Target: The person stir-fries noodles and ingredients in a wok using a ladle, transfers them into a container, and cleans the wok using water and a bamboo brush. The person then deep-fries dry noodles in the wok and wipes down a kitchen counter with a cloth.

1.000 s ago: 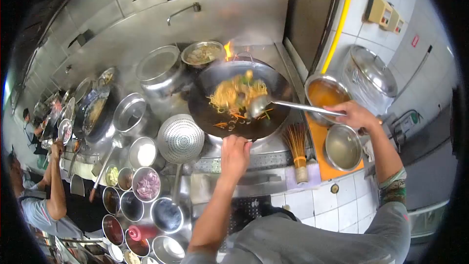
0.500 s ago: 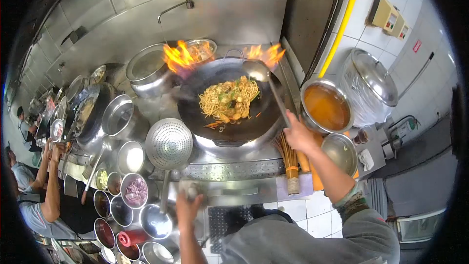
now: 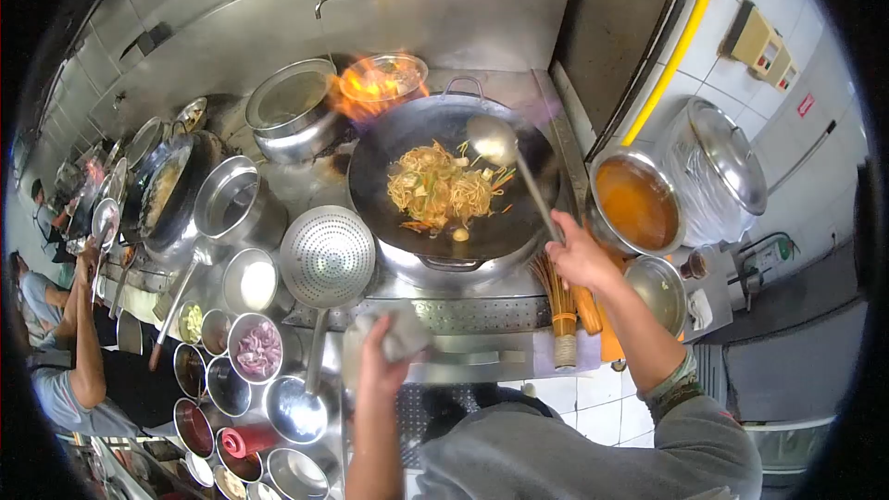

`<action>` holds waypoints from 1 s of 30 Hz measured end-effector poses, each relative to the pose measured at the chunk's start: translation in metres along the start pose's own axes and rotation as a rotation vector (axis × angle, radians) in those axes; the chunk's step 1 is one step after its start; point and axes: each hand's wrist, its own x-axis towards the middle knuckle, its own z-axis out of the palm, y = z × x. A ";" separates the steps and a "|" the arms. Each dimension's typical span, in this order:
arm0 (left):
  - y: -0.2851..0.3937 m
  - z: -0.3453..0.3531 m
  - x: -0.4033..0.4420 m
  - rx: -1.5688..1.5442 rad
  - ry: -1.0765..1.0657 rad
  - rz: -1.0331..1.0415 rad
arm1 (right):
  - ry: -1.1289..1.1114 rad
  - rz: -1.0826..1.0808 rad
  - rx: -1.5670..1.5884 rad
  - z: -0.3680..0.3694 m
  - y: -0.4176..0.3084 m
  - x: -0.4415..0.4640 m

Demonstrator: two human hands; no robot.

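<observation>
My right hand (image 3: 581,252) is closed round the handle of a metal ladle (image 3: 493,140). The ladle's bowl is inside a large dark wok (image 3: 530,222), at the upper right edge of a heap of noodles (image 3: 443,187) with vegetable pieces. Below the wok's near side, my left hand (image 3: 375,366) grips a folded grey cloth (image 3: 405,335), slightly blurred and apart from the wok. A perforated strainer (image 3: 327,256) lies to the wok's left, its handle pointing down toward the cloth. The wok sits upright on the burner.
Flames (image 3: 370,88) rise around a bowl behind the wok. An orange liquid fills a pot (image 3: 637,202) at right, beside a bamboo brush (image 3: 563,319). Ingredient bowls, including sliced onions (image 3: 259,350), crowd the left. Another person's arm (image 3: 86,343) works at far left.
The flames right of the wok are gone and those at left have shrunk. The noodles lie differently in the wok. My left hand has risen with the cloth; the camera view has shifted slightly.
</observation>
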 end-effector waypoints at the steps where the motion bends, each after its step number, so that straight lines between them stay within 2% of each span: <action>1: -0.005 0.018 0.011 -0.016 0.006 -0.036 | -0.006 -0.001 0.000 0.001 -0.003 -0.007; 3: -0.003 0.043 0.030 0.022 -0.049 -0.134 | -0.299 0.115 0.241 0.004 -0.005 -0.036; 5: 0.011 0.073 0.021 0.053 -0.091 -0.174 | -0.292 0.104 0.208 -0.008 0.011 -0.051; 7: 0.018 0.103 0.028 0.083 -0.130 -0.214 | -0.093 -0.085 -0.331 -0.033 0.016 -0.069; 9: 0.010 0.125 0.047 0.196 0.022 -0.276 | -0.016 -0.228 -0.303 -0.067 0.039 -0.061; 10: -0.001 0.116 0.060 0.198 0.023 -0.275 | -0.016 -0.228 -0.300 -0.082 0.044 -0.054; 12: -0.019 0.098 0.090 0.241 -0.164 -0.208 | -0.040 -0.510 -0.454 -0.108 0.049 -0.039; 13: -0.021 0.094 0.075 0.249 -0.163 -0.208 | -0.037 -0.509 -0.447 -0.127 0.049 -0.039; 15: -0.013 0.101 0.019 0.253 -0.208 -0.193 | -0.459 -0.030 -0.080 -0.167 0.032 -0.043; 16: -0.010 0.121 -0.015 0.257 -0.152 -0.131 | -0.501 0.118 -0.109 -0.171 0.018 -0.047; 17: -0.012 0.119 -0.011 0.263 -0.144 -0.147 | -0.505 0.134 -0.100 -0.163 0.019 -0.039; 19: -0.017 0.121 0.007 0.194 -0.216 -0.244 | -0.380 -0.107 -0.332 -0.140 0.035 -0.017; 20: -0.024 0.129 0.015 0.243 -0.048 -0.138 | -0.379 -0.109 -0.329 -0.126 0.050 -0.006; 22: -0.034 0.107 0.016 0.300 -0.094 -0.112 | -0.034 -0.626 -0.538 -0.102 0.075 0.010; 23: -0.043 0.094 0.011 0.342 -0.141 -0.086 | -0.031 -0.629 -0.546 -0.102 0.070 0.003; 24: -0.055 0.059 -0.008 1.028 -0.300 0.387 | 0.038 -0.576 -0.712 -0.101 0.064 -0.015; 25: -0.058 0.057 -0.031 0.425 -0.182 -0.026 | 0.109 -0.519 -0.873 -0.102 0.059 -0.029; 27: -0.056 0.067 -0.067 0.273 -0.072 -0.007 | 0.053 -0.585 -0.797 -0.122 0.060 -0.045; 29: -0.025 0.080 -0.056 0.294 -0.096 -0.168 | -0.219 -0.462 -0.414 -0.139 0.051 -0.057; 30: -0.012 0.099 -0.045 0.305 -0.085 -0.179 | -0.211 -0.484 -0.419 -0.147 0.035 -0.057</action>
